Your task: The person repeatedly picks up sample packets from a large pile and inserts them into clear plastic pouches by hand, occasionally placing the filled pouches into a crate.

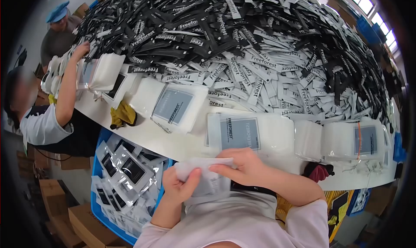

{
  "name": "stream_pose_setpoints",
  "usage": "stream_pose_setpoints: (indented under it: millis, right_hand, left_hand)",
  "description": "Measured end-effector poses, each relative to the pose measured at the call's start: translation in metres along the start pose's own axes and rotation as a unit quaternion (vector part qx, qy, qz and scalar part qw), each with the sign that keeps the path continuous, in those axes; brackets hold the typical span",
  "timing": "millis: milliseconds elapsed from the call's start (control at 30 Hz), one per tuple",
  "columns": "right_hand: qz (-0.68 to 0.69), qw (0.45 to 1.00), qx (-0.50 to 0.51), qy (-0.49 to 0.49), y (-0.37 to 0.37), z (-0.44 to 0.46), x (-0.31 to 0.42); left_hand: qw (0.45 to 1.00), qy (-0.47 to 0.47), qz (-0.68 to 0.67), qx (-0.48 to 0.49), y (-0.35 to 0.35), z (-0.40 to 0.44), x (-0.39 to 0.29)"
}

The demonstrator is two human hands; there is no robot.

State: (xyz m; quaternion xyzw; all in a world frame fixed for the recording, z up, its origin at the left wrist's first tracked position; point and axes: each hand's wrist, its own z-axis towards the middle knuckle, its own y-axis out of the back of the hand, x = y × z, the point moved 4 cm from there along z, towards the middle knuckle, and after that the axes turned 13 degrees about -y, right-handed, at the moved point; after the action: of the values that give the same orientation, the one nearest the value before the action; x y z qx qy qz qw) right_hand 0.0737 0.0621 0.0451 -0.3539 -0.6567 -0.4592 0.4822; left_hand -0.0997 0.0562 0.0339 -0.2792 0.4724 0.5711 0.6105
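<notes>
In front of my body a translucent white plastic bag (207,181) is held between both hands. My left hand (178,185) pinches its left side, thumb on top. My right hand (238,165) grips its upper right edge between thumb and fingers. Just beyond the hands lies a stack of clear bags with a grey FREEFOREST label (239,134) on the white table (164,139). Another labelled bag stack (174,105) lies to the left of it.
Black and white Freeforest sachets (255,59) are heaped across the table. A blue bin (96,196) of filled pouches stands at lower left, near cardboard boxes (93,224). Two co-workers are at the left, one reaching an arm (67,92) to the table. More bag stacks (340,139) lie right.
</notes>
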Motion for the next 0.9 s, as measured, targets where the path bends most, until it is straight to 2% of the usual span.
stream_pose_setpoints:
  millis: [33, 100, 133, 167, 200, 233, 267, 300, 367, 400, 433, 500, 533, 567, 600, 667, 700, 733, 767, 800, 833, 900]
  right_hand:
    - [-0.018, 1.0, 0.005, 0.013, -0.005, 0.003, -0.003]
    - [-0.173, 0.979, 0.091, 0.064, -0.015, 0.015, -0.004]
    - [-0.249, 0.955, 0.132, 0.09, -0.016, 0.023, -0.005]
    - [-0.241, 0.966, 0.085, 0.048, -0.005, 0.036, -0.01]
    - [-0.23, 0.972, 0.039, 0.006, 0.009, 0.051, -0.017]
    - [-0.314, 0.949, -0.008, -0.011, 0.035, 0.077, -0.024]
    - [-0.36, 0.928, -0.043, -0.082, 0.068, 0.104, -0.03]
    - [-0.387, 0.903, -0.159, -0.097, 0.101, 0.114, -0.029]
    - [-0.468, 0.813, -0.345, 0.026, 0.146, 0.139, -0.066]
    - [-0.475, 0.811, -0.34, 0.02, 0.157, 0.141, -0.08]
    - [-0.481, 0.809, -0.337, 0.014, 0.163, 0.144, -0.086]
    - [-0.42, 0.858, -0.261, -0.137, 0.173, 0.143, -0.065]
    - [-0.386, 0.871, -0.216, -0.213, 0.176, 0.142, -0.061]
    - [-0.416, 0.857, -0.27, -0.138, 0.19, 0.15, -0.076]
    - [-0.388, 0.872, -0.279, -0.11, 0.192, 0.152, -0.066]
    - [-0.33, 0.895, -0.295, -0.048, 0.194, 0.158, -0.034]
    - [-0.358, 0.887, -0.29, 0.025, 0.189, 0.167, -0.032]
    - [-0.363, 0.89, -0.271, 0.055, 0.177, 0.171, -0.025]
    - [-0.365, 0.892, -0.252, 0.085, 0.16, 0.174, -0.016]
    - [-0.366, 0.893, -0.234, 0.114, 0.147, 0.177, -0.01]
    - [-0.362, 0.896, -0.239, 0.099, 0.139, 0.182, -0.012]
    - [-0.354, 0.899, -0.247, 0.068, 0.129, 0.19, -0.02]
  left_hand:
    - [0.999, -0.035, 0.034, 0.011, 0.007, -0.002, 0.0]
    - [0.988, -0.108, 0.105, 0.029, 0.029, -0.009, 0.003]
    - [0.981, -0.11, 0.159, 0.012, 0.05, -0.018, 0.004]
    - [0.971, -0.11, 0.213, -0.006, 0.075, -0.029, 0.004]
    - [0.937, -0.102, 0.333, -0.017, 0.101, -0.034, -0.002]
    - [0.908, -0.049, 0.415, -0.011, 0.131, -0.046, 0.0]
    - [0.886, -0.009, 0.464, -0.015, 0.154, -0.055, 0.005]
    - [0.828, 0.073, 0.551, 0.074, 0.174, -0.068, 0.009]
    - [0.754, 0.16, 0.617, 0.157, 0.2, -0.109, 0.043]
    - [0.71, 0.203, 0.645, 0.196, 0.208, -0.129, 0.06]
    - [0.73, 0.227, 0.621, 0.176, 0.207, -0.144, 0.067]
    - [0.765, 0.276, 0.565, 0.137, 0.191, -0.164, 0.076]
    - [0.809, 0.233, 0.527, 0.114, 0.185, -0.153, 0.071]
    - [0.849, 0.195, 0.483, 0.088, 0.177, -0.135, 0.061]
    - [0.885, 0.158, 0.434, 0.058, 0.169, -0.118, 0.051]
    - [0.921, 0.106, 0.372, 0.047, 0.154, -0.071, 0.023]
    - [0.957, 0.052, 0.283, 0.043, 0.142, -0.047, 0.007]
    - [0.98, -0.005, 0.193, 0.039, 0.13, -0.027, -0.01]
    - [0.997, -0.068, 0.042, 0.009, 0.106, -0.008, -0.034]
    - [0.985, -0.133, -0.109, -0.022, 0.083, 0.012, -0.056]
    - [0.948, -0.204, -0.231, 0.081, 0.065, 0.04, -0.067]
    - [0.868, -0.189, -0.405, 0.216, 0.04, 0.073, -0.097]
